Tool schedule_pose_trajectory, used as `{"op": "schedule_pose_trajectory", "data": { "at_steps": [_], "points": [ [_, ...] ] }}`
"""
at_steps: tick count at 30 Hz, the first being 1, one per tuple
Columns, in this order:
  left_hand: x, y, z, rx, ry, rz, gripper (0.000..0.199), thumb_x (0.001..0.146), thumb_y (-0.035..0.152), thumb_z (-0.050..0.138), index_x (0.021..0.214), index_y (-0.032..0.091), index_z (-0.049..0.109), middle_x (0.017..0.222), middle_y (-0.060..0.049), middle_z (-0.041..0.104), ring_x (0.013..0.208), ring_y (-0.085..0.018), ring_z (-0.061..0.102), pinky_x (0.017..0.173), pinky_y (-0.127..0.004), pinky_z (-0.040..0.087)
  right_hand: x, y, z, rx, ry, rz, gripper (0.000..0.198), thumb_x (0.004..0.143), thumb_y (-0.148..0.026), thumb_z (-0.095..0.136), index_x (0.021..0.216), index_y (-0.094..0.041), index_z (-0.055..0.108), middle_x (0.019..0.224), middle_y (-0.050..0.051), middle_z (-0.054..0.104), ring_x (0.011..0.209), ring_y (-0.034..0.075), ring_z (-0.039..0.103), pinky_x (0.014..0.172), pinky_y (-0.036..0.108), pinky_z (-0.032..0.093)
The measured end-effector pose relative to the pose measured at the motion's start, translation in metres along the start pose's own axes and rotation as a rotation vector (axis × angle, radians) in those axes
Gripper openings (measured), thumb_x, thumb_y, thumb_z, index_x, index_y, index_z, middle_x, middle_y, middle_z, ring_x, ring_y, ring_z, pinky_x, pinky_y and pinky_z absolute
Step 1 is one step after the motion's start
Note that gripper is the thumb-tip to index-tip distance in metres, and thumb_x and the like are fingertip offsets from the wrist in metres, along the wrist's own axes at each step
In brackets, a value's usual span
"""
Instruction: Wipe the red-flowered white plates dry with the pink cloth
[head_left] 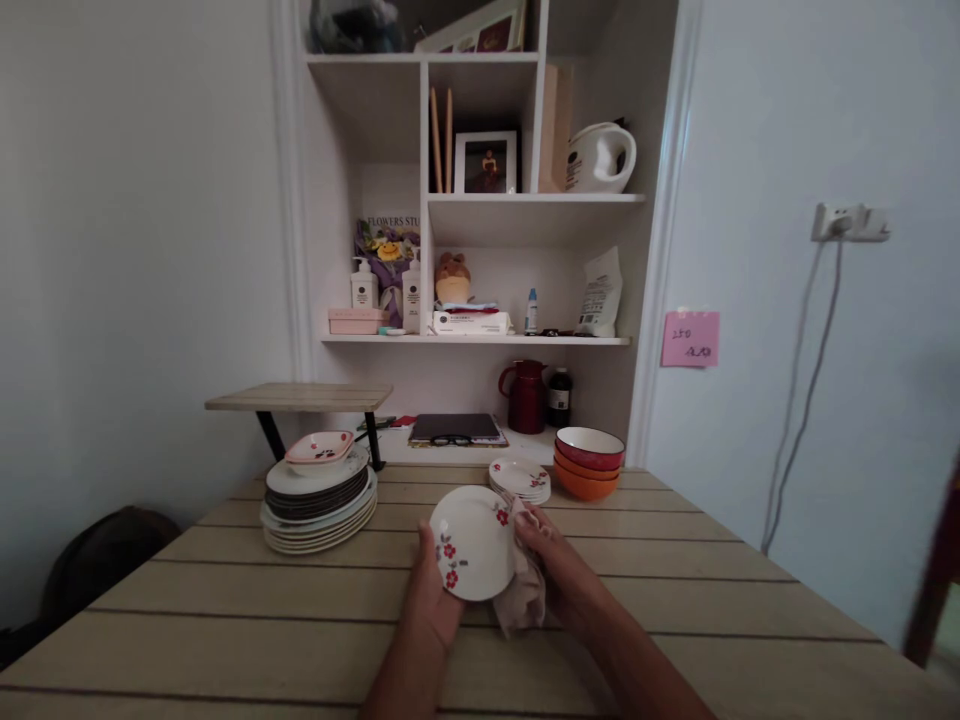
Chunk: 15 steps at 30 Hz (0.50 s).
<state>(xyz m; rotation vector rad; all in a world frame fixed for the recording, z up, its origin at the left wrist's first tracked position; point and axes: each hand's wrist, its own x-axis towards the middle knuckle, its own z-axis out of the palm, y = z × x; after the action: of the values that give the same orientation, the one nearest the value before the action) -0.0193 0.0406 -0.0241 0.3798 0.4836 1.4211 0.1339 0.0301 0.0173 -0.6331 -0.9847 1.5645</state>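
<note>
A white plate (474,545) with red flowers is held up, tilted toward me, over the table. My left hand (431,590) grips its left and lower edge, thumb along the rim and the other fingers hidden behind. At the plate's right edge, my right hand (551,555) is closed on a pinkish-beige cloth (523,590), pressing it against the rim. The cloth hangs down below that hand. Just behind stands a stack of similar small flowered plates (519,476).
At the left, a tall stack of plates (319,525) carries square bowls (320,450), near a small raised shelf (300,397). Red and orange bowls (589,465) are nested at the back right. Behind the slatted table (675,600) are a dark red jug (526,397) and a laptop-like dark slab (457,428).
</note>
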Motion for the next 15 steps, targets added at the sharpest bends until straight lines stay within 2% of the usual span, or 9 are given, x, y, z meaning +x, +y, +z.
{"op": "schedule_pose_trajectory", "data": {
  "at_steps": [3,6,9,11,13,15],
  "points": [
    [-0.004,-0.002,0.007,0.032,-0.029,-0.050,0.057,0.090,0.053,0.047,0.124,0.009,0.060,0.109,-0.019,0.071,0.106,-0.031,0.066,0.095,-0.046,0.050,-0.004,0.007,0.002,-0.043,-0.042,0.070,0.055,0.064,-0.026,0.076,0.115,-0.017,0.058,0.100,0.009,0.075,0.088,0.024,0.071,0.082,0.036,0.055],
    [-0.006,-0.003,0.013,0.111,-0.018,-0.008,0.056,0.089,0.053,0.049,0.124,0.010,0.059,0.113,-0.019,0.070,0.107,-0.030,0.065,0.093,-0.043,0.051,-0.002,0.011,0.000,-0.049,0.076,0.172,0.041,0.062,-0.017,0.069,0.102,-0.010,0.063,0.082,0.011,0.076,0.078,0.027,0.072,0.076,0.037,0.057],
    [-0.003,0.000,0.013,0.227,-0.007,0.173,0.051,0.087,0.047,0.056,0.130,0.020,0.054,0.126,-0.014,0.063,0.117,-0.028,0.059,0.097,-0.041,0.048,0.003,0.006,-0.006,0.027,0.220,0.245,0.037,0.063,-0.013,0.059,0.100,-0.009,0.062,0.071,0.010,0.075,0.071,0.027,0.073,0.071,0.038,0.059],
    [0.001,0.005,0.009,0.362,0.066,0.292,0.051,0.084,0.039,0.062,0.132,0.026,0.052,0.136,-0.012,0.055,0.123,-0.029,0.054,0.102,-0.042,0.044,0.007,-0.001,-0.012,0.074,0.294,0.232,0.038,0.064,-0.012,0.056,0.102,-0.011,0.061,0.068,0.009,0.074,0.069,0.026,0.073,0.068,0.037,0.059],
    [0.005,0.008,0.004,0.600,0.203,0.433,0.051,0.078,0.023,0.064,0.129,0.024,0.054,0.144,-0.013,0.046,0.128,-0.030,0.048,0.108,-0.044,0.037,0.009,-0.008,-0.019,0.105,0.357,0.180,0.039,0.064,-0.011,0.056,0.103,-0.013,0.060,0.065,0.007,0.074,0.068,0.026,0.073,0.066,0.037,0.059],
    [0.006,0.007,0.002,0.902,0.218,0.706,0.061,0.071,0.007,0.058,0.130,0.024,0.054,0.149,-0.012,0.038,0.136,-0.029,0.037,0.115,-0.044,0.025,0.010,-0.013,-0.025,0.121,0.393,0.144,0.039,0.064,-0.010,0.056,0.103,-0.015,0.059,0.063,0.005,0.073,0.067,0.025,0.072,0.064,0.036,0.059]
  ]
}}
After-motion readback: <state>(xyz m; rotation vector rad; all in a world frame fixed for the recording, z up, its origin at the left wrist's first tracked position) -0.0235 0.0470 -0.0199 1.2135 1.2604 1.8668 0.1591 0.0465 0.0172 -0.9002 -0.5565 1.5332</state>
